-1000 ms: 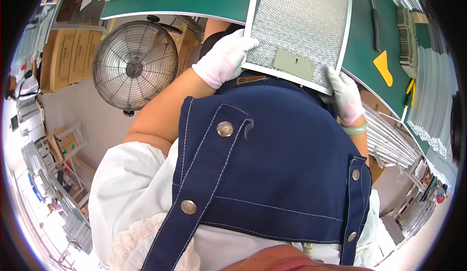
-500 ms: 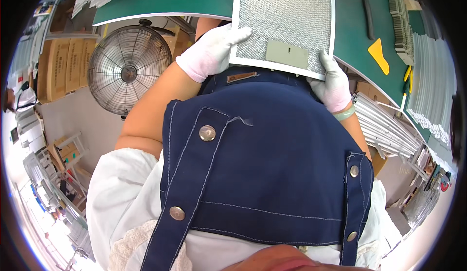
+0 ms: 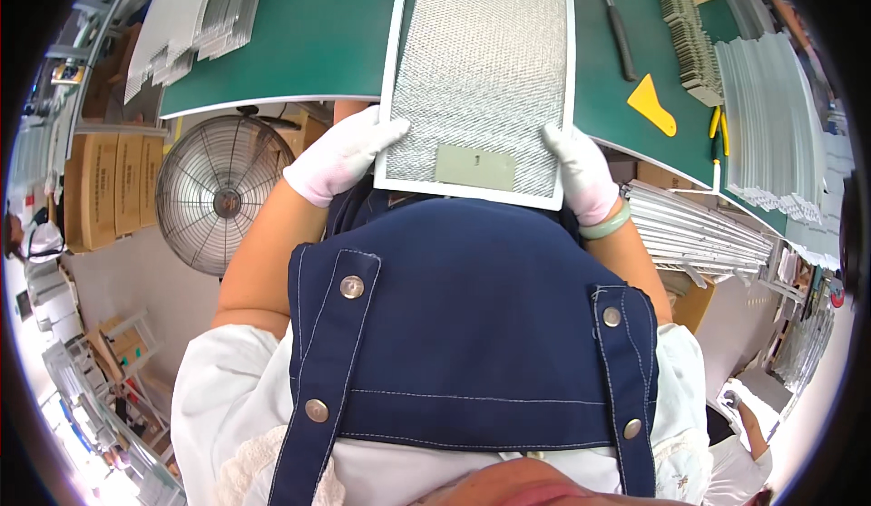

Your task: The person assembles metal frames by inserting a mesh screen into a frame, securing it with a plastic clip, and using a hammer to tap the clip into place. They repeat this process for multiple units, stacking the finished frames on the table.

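A framed metal mesh filter (image 3: pixel 481 61) extends from the green table's near edge toward my waist. Its rim is a pale metal frame (image 3: pixel 472 198), and the far end runs out of view. Toward the far left, a gap shows between the mesh and the side rail. A grey-green plate (image 3: pixel 474 168) with a small slot lies over the mesh near the close edge. My gloved left hand (image 3: pixel 349 150) grips the left rail near its close corner, thumb on top. On the opposite rail, my gloved right hand (image 3: pixel 583 177) is closed with its thumb over the edge; its other fingers are mostly hidden.
On the green table (image 3: pixel 318 34) lie a hammer (image 3: pixel 617 29), a yellow scraper (image 3: pixel 651 107), yellow-handled pliers (image 3: pixel 717 134) and stacked grey-green plates (image 3: pixel 689 43). Metal strips (image 3: pixel 771 125) fill the right side. A floor fan (image 3: pixel 227 202) stands left; another person (image 3: pixel 739 456) shows lower right.
The view has shifted, so the table and filter sit lower and further left. My right thumb now lies along the side rail. The left rail's far part stands away from the mesh.
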`<action>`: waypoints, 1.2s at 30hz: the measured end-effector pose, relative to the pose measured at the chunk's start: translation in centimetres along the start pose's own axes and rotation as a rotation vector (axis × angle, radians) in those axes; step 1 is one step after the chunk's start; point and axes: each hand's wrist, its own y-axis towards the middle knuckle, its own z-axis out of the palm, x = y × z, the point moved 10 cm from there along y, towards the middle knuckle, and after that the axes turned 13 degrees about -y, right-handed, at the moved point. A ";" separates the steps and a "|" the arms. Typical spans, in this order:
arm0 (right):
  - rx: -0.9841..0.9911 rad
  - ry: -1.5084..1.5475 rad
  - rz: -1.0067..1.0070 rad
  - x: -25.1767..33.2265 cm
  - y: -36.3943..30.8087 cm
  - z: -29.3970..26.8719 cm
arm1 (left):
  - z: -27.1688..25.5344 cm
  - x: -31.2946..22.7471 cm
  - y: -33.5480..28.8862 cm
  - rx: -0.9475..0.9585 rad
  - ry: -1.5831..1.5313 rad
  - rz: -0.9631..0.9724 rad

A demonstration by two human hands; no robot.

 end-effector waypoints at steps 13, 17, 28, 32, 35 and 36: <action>-0.245 -0.337 -0.313 8.3 -0.6 -2.5 | 1.2 -6.3 0.9 -0.165 0.260 0.268; -0.232 -0.259 -0.363 9.7 -1.5 -1.6 | 0.2 -8.2 1.5 -0.122 0.117 0.446; -0.267 -0.162 -0.538 11.1 -2.3 2.5 | 2.7 -14.8 -0.4 -0.246 0.362 0.615; 0.050 -0.514 -0.159 7.2 -1.7 5.5 | 4.7 -23.1 -2.3 -0.241 1.068 0.641; 0.567 -0.887 -0.143 7.3 -5.0 11.9 | 5.0 -25.7 -1.0 -0.090 1.294 0.387; 0.687 -0.984 -0.210 8.4 -6.5 12.9 | 5.1 -24.6 -0.8 -0.008 1.319 0.320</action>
